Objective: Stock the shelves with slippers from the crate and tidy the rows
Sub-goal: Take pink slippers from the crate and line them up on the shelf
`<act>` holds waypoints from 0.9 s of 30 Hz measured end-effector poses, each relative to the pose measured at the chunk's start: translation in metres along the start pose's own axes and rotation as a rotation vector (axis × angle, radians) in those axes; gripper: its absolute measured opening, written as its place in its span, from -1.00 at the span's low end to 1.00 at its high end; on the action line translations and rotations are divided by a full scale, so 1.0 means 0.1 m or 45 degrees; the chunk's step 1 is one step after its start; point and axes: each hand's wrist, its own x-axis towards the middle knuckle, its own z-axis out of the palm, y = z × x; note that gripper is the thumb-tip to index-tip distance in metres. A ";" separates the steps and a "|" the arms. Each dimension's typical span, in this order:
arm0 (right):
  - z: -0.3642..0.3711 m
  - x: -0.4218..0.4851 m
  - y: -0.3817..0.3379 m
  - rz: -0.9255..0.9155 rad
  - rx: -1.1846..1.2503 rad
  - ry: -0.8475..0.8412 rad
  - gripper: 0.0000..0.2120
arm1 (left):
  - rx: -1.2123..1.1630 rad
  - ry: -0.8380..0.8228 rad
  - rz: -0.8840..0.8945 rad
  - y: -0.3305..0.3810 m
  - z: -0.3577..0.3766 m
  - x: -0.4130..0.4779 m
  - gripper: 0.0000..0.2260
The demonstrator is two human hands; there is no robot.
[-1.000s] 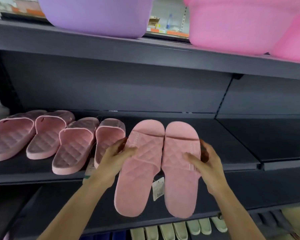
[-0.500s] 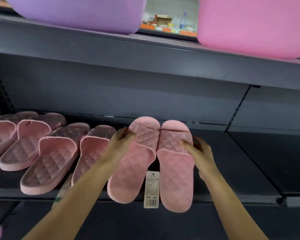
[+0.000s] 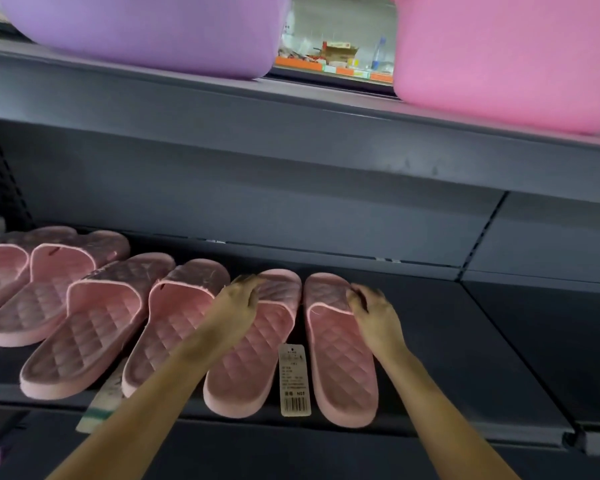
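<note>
A pair of pink quilted slippers lies flat on the dark shelf (image 3: 465, 358), heels toward me. My left hand (image 3: 238, 306) grips the strap of the left slipper (image 3: 250, 368). My right hand (image 3: 371, 311) grips the strap of the right slipper (image 3: 343, 362). A white barcode tag (image 3: 294, 381) hangs between the two. To their left stands a row of several matching pink slippers (image 3: 90, 334), angled slightly, toes to the back wall.
A purple tub (image 3: 146, 29) and a pink tub (image 3: 506, 53) sit on the shelf above. Dark bare shelf stretches to the right of the pair. A paper label (image 3: 101, 403) hangs over the shelf's front edge. A shelf divider (image 3: 482, 237) runs down the back wall.
The pair was held up in front of the shelf with soles tilted toward me; both hands have carried it forward and down, and it now lies flat on the shelf beside the row.
</note>
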 end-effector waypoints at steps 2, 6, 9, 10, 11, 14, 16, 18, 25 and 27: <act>-0.02 -0.06 -0.03 -0.068 -0.093 -0.014 -0.66 | 0.047 -0.008 0.106 -0.02 -0.05 -0.05 -0.75; -0.05 -0.27 -0.16 -0.212 -0.313 0.001 -0.35 | 0.224 -0.092 0.277 -0.06 -0.20 -0.19 -0.67; -0.05 -0.42 -0.27 -0.258 -0.377 0.001 -0.35 | 0.307 -0.124 0.340 -0.11 -0.34 -0.34 -0.50; -0.04 -0.48 -0.32 -0.266 -0.383 -0.012 -0.41 | 0.339 -0.132 0.346 -0.14 -0.40 -0.41 -0.49; -0.02 -0.54 -0.35 -0.285 -0.390 -0.018 -0.43 | 0.362 -0.141 0.345 -0.16 -0.46 -0.47 -0.49; 0.04 -0.73 -0.47 -0.329 -0.395 0.022 -0.35 | 0.447 -0.122 0.355 -0.22 -0.63 -0.66 -0.54; 0.09 -0.90 -0.54 -0.346 -0.372 0.083 -0.31 | 0.481 -0.127 0.350 -0.26 -0.73 -0.80 -0.57; 0.14 -1.07 -0.60 -0.370 -0.382 0.111 -0.33 | 0.463 -0.138 0.334 -0.32 -0.83 -0.95 -0.55; 0.25 -1.56 -0.67 -0.411 -0.367 0.102 -0.38 | 0.568 -0.035 0.496 -0.53 -1.13 -1.39 -0.62; 0.25 -1.69 -0.72 -0.419 -0.352 0.095 -0.39 | 0.573 -0.007 0.525 -0.57 -1.20 -1.49 -0.60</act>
